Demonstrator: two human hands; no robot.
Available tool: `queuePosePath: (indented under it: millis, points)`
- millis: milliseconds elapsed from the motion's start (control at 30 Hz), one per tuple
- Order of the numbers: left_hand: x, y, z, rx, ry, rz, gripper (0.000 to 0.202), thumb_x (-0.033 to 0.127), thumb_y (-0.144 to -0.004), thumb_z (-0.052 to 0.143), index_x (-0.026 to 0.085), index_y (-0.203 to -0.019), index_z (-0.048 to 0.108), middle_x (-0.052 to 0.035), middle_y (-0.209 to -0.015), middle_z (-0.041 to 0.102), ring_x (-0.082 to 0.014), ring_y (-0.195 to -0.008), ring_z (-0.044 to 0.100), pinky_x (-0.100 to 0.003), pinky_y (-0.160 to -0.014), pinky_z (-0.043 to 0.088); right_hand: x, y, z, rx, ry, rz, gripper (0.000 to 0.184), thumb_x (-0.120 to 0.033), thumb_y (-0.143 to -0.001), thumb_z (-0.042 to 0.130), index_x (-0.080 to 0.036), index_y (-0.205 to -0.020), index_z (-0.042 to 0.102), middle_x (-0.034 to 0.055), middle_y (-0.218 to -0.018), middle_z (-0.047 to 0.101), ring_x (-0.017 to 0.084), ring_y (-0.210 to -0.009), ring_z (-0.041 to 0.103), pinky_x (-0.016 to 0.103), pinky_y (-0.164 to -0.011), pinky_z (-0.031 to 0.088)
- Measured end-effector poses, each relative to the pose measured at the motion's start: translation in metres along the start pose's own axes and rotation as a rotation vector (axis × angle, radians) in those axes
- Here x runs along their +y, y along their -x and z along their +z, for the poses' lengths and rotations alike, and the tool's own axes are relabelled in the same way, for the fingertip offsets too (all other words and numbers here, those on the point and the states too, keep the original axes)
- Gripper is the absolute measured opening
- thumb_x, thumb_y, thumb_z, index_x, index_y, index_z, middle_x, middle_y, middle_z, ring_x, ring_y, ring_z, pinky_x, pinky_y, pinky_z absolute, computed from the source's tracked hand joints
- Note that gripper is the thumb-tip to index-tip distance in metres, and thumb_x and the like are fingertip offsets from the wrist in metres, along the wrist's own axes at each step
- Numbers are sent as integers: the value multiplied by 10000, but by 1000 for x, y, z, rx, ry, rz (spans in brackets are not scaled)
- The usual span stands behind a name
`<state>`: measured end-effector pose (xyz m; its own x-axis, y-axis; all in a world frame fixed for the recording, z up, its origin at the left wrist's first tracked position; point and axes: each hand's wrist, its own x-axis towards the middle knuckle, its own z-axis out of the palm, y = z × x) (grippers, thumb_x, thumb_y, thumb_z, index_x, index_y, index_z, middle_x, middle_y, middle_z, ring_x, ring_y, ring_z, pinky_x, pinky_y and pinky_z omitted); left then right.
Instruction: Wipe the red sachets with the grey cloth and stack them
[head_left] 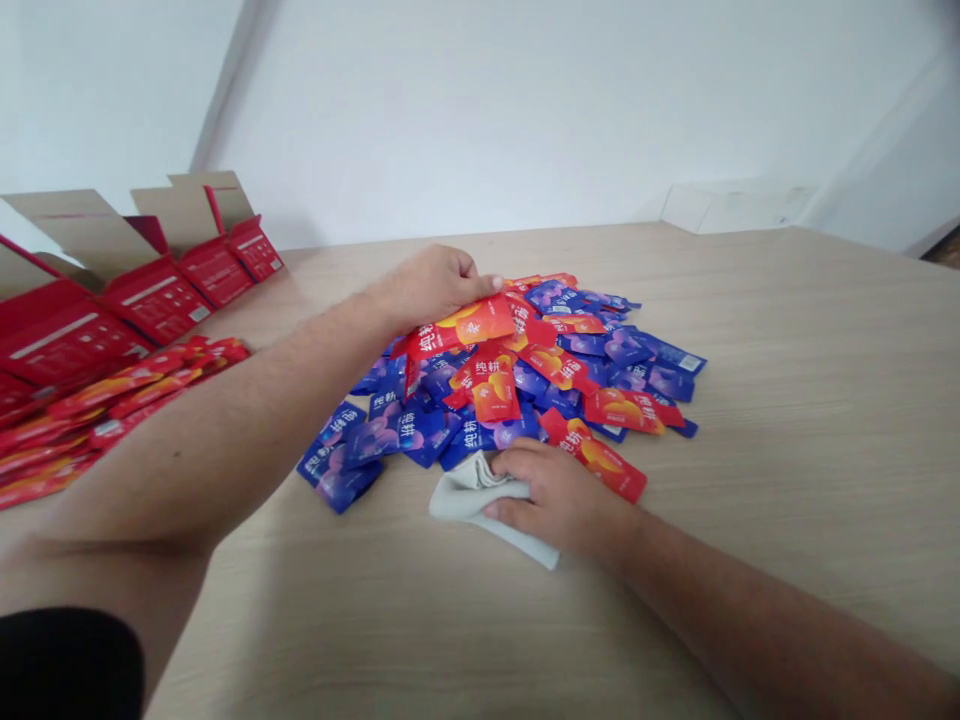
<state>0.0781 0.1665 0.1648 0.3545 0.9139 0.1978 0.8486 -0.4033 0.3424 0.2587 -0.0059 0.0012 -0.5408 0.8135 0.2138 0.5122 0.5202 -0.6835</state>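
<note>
A heap of red and blue packets lies on the wooden table, with a blue packet [679, 352] at its right side. My left hand [442, 283] is closed over the back left of the heap, its thumb and fingers on the edge of a red packet [476, 322] with orange fruit printed on it. In front of the heap, my right hand [559, 500] grips a folded pale grey-green cloth [465, 498], thumb and fingers pinching its folds. The cloth rests on the table and comes close to the nearest packets.
Open red cardboard boxes [161, 298] stand in a row at the left, flaps up. Before them lies a stack of red packets [142, 390], partly behind my left arm. A white box [735, 206] sits at the table's back right edge, against the white wall [525, 110].
</note>
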Motion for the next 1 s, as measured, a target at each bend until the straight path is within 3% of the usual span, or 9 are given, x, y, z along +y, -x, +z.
queuePosePath:
  millis: [133,233,333,433,533,633,767,900,1000]
  points:
    - [-10,3,21,-73,-83,27,542,721,-854,632,200,-924,761,-58,-709,680,-201,-658,605,-332,-628,410,1,0,1,18,14,-6,251,-346,-928,779,-190,-1123,760,66,-1068,718,215,-968,660,319,-856,494]
    - [-24,1,51,-106,-169,22,558,697,-884,594,183,-1004,776,-84,-790,724,-229,-732,653,-337,-673,445,3,1,0,17,38,-13,265,-350,-928,776,-174,-1125,753,75,-1058,709,219,-949,660,324,-838,497]
    - [-35,2,79,-121,-204,11,543,678,-917,552,183,-950,774,-98,-802,731,-254,-769,683,-347,-718,484,4,1,-1,6,58,-30,261,-352,-927,775,-168,-1111,747,77,-1050,701,224,-945,660,330,-839,500]
    - [-43,11,92,-48,-212,13,509,627,-944,541,170,-1021,751,-138,-961,747,-295,-930,705,-384,-859,528,4,1,-2,8,60,-35,265,-343,-930,770,-175,-1133,746,80,-1077,705,232,-977,666,338,-860,502]
    - [-54,30,84,104,-198,65,454,511,-964,569,165,-1237,680,-163,-1241,690,-304,-1196,647,-418,-1089,478,4,1,-3,7,38,-8,249,-328,-920,777,-181,-1120,749,75,-1071,714,231,-975,675,338,-857,507]
    - [-73,65,61,258,-103,157,466,469,-964,601,159,-1310,631,-157,-1274,658,-291,-1228,634,-432,-1131,484,5,1,-4,12,29,11,230,-321,-910,782,-189,-1095,748,71,-1068,720,227,-960,674,338,-849,508]
    - [-107,142,36,254,-80,141,581,544,-959,607,201,-1425,556,-160,-1403,609,-338,-1348,577,-487,-1179,471,6,0,-6,-1,48,9,245,-343,-925,757,-179,-1106,741,81,-1079,724,236,-981,673,345,-853,502]
    - [-132,216,50,69,-102,182,786,630,-934,631,221,-1578,437,-192,-1565,497,-377,-1474,474,-536,-1215,433,6,-2,-8,-7,84,57,242,-362,-923,742,-189,-1093,742,76,-1084,735,240,-988,673,348,-858,496]
    - [-133,236,71,-80,-191,161,930,740,-881,641,264,-1642,397,-217,-1671,380,-458,-1492,440,-643,-1191,408,7,-5,-9,-7,103,92,234,-377,-925,727,-191,-1066,741,75,-1070,744,241,-974,677,350,-848,495]
